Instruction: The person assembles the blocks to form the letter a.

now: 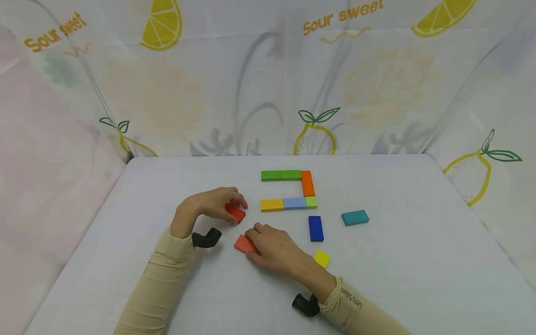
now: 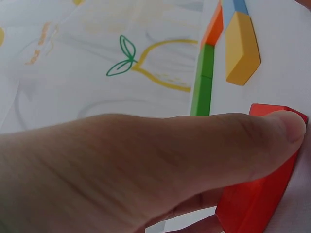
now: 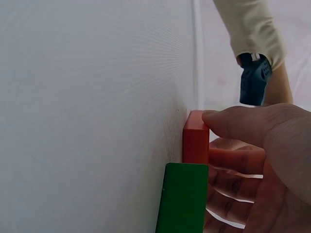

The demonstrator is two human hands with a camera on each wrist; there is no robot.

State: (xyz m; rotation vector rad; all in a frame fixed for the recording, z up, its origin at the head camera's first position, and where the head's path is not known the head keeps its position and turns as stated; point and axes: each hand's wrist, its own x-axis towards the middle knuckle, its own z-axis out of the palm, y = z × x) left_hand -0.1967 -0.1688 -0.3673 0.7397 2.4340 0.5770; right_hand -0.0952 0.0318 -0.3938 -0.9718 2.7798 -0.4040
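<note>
My left hand [image 1: 215, 202] pinches a red block [image 1: 236, 213] close to the cloth, left of the laid-out blocks. In the left wrist view the thumb lies along the block [image 2: 257, 199], with fingers partly hidden behind it. Nearer the front, my right hand [image 1: 276, 246] grips a coral-red block [image 1: 243, 244] by its right part. The right wrist view shows the thumb on this block's edge [image 3: 196, 138] and curled fingers at its far side. A dark green block [image 3: 183, 199] stands right beside it there, concealed under the hand in the head view.
Two green blocks [image 1: 281, 176], an orange block [image 1: 307, 184], and a lower row of yellow [image 1: 272, 205], light blue [image 1: 295, 203] and lime [image 1: 311, 202] blocks form a bracket. Dark blue [image 1: 316, 228], teal [image 1: 355, 217] and bright yellow [image 1: 322, 258] blocks lie apart to the right.
</note>
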